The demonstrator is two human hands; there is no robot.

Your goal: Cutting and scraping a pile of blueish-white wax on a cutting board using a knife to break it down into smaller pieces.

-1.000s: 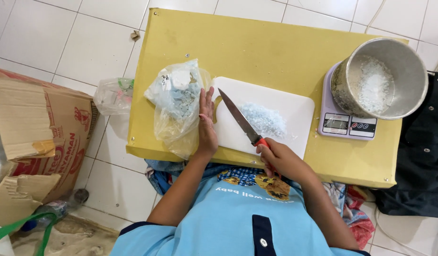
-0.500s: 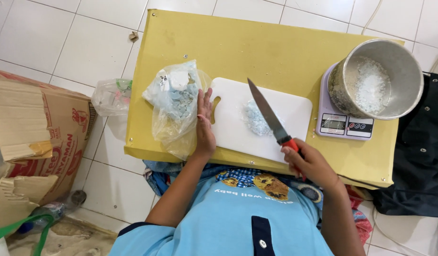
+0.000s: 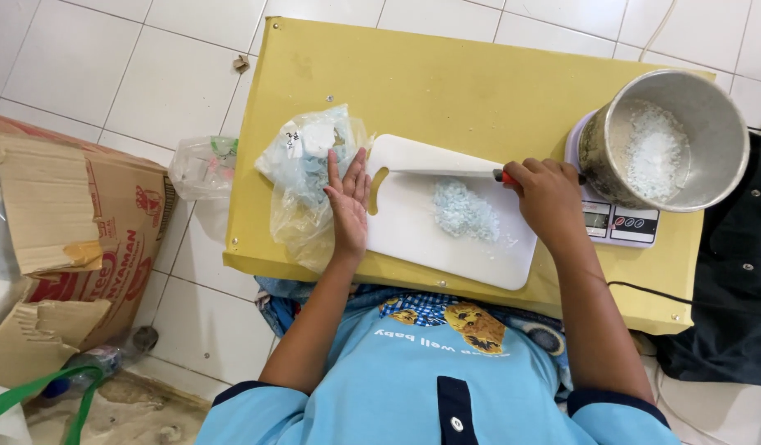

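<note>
My right hand (image 3: 547, 195) grips a red-handled knife (image 3: 446, 173), its blade lying level across the far part of the white cutting board (image 3: 446, 247). A small heap of pale blue-white crystals (image 3: 465, 220) sits on the board just below the blade. My left hand (image 3: 348, 206) rests flat with fingers spread on the board's left edge. It touches a crumpled clear plastic bag (image 3: 302, 177) holding more of the pale chunks.
The board lies on a low yellow table (image 3: 446, 82). At its right a metal pot (image 3: 664, 140) with white crystals stands on a digital scale (image 3: 619, 222). Torn cardboard boxes (image 3: 59, 222) sit on the tiled floor at left, a dark bag (image 3: 726, 288) at right.
My right hand has swung the knife from a diagonal pose over the board to level along its far edge, moving up and right. The left hand stays put.
</note>
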